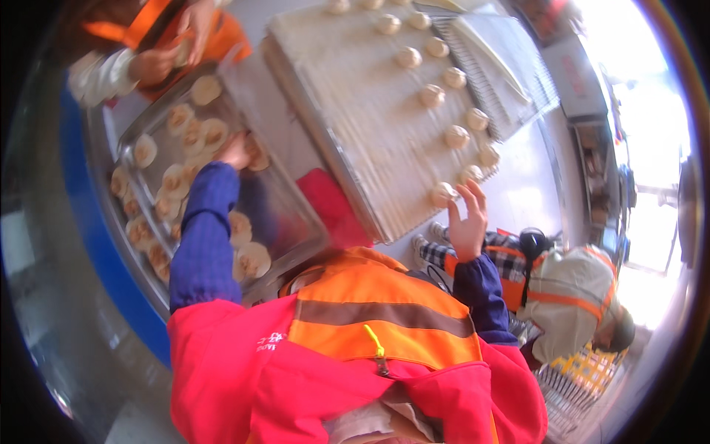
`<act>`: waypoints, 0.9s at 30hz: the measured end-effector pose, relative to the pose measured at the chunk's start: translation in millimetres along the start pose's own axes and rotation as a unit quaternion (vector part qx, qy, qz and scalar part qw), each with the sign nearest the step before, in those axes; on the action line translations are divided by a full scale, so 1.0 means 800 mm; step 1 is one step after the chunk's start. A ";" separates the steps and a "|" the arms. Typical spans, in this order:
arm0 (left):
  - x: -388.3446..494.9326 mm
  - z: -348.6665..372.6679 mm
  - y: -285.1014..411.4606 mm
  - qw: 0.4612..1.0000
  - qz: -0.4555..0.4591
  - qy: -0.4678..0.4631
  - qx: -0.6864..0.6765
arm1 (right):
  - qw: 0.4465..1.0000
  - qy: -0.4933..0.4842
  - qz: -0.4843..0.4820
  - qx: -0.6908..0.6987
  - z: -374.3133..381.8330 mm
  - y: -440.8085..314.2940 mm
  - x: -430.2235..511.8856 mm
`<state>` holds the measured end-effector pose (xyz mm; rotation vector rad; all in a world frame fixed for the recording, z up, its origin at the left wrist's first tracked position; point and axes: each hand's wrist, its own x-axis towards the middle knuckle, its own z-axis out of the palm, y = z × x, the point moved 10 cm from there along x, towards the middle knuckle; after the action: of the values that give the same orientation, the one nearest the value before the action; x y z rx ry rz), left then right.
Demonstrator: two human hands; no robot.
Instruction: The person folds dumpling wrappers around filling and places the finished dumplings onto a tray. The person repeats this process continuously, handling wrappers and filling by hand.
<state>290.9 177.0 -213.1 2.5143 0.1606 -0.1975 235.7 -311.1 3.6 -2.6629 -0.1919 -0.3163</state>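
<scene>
My left hand (236, 151) reaches into a metal tray (294, 208) of flat dough rounds with brownish filling (176, 181). It is at a filled dough round (257, 154) near the tray's right side. Its fingertips are partly hidden, so I cannot tell whether they grip it. To the right, my right hand (468, 225) is at the near corner of a large pale tray (355, 111). Its fingers are apart, with the tips at the edge of a pleated dough bun (442, 195) resting on that tray. More pleated buns (432, 96) sit along its right side in two rough rows.
Across the metal tray, another person's hands (166, 58) hold a small piece of dough. A wire rack (488, 105) with a pale sheet (493, 55) adjoins the pale tray. A person (571, 294) is at the right, near a yellow basket (591, 366). Red material (333, 205) lies between the trays.
</scene>
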 end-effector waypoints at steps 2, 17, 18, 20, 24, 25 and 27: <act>0.017 0.034 -0.068 0.989 -0.118 -0.086 0.014 | 1.000 0.010 0.005 0.003 -0.005 0.004 0.001; 0.002 0.016 -0.015 0.985 -0.119 -0.068 0.107 | 0.995 0.044 0.074 0.058 -0.018 0.055 -0.031; -0.002 0.014 -0.015 0.990 -0.073 -0.011 0.118 | 0.997 0.045 0.046 0.037 -0.017 0.055 -0.032; -0.012 0.014 -0.020 0.993 0.000 0.069 0.094 | 0.996 0.031 0.055 0.062 -0.012 0.052 -0.032; -0.032 0.017 -0.065 0.994 -0.052 0.094 0.033 | 0.997 0.012 0.023 0.076 -0.005 0.032 -0.024; -0.040 0.019 -0.065 0.995 -0.048 0.083 -0.020 | 0.997 0.009 0.013 0.081 -0.002 0.027 -0.022; -0.058 0.007 -0.061 0.989 -0.045 0.064 -0.125 | 0.979 -0.022 0.034 0.198 0.016 0.019 -0.017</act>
<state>236.9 210.0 -237.2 2.2722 0.3310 -0.0491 227.9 -320.1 -17.1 -2.2758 -0.1580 -0.1760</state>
